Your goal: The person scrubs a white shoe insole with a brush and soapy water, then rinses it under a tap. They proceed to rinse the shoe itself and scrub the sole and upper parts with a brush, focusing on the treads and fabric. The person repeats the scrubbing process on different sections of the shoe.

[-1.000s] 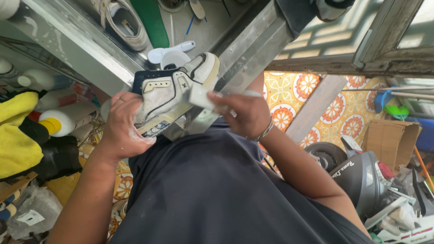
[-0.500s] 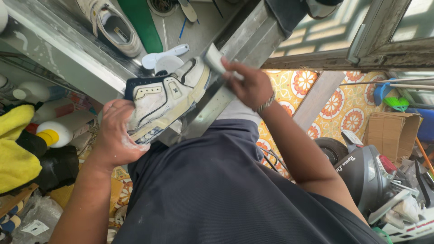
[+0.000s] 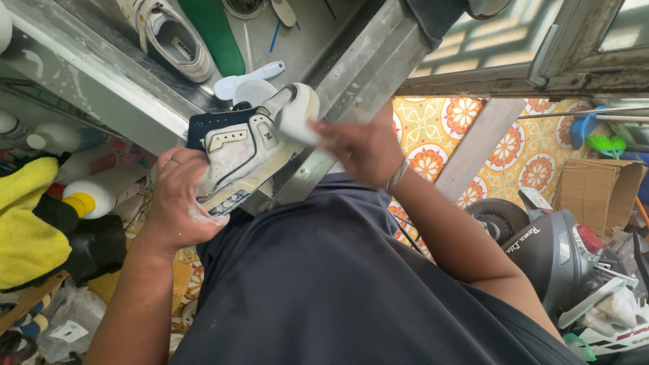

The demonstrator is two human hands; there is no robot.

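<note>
My left hand (image 3: 179,203) grips a white and grey high-top sneaker (image 3: 247,152) with a dark blue collar, holding it by the heel and sole against the edge of a steel sink. My right hand (image 3: 358,145), with a bracelet on the wrist, is blurred; it holds a white pad or sponge (image 3: 296,125) pressed on the shoe's toe. Soap foam sticks to my left fingers.
Another white sneaker (image 3: 169,37), a green insole (image 3: 216,30) and a white brush (image 3: 247,78) lie in the steel sink (image 3: 101,74). Bottles (image 3: 94,196) and a yellow cloth (image 3: 27,230) are at the left. At the right stand a cardboard box (image 3: 602,192) and a scooter (image 3: 561,250).
My right hand swung up off the shoe's toe and has come back down onto it with the white pad. The left hand kept its hold on the sneaker.
</note>
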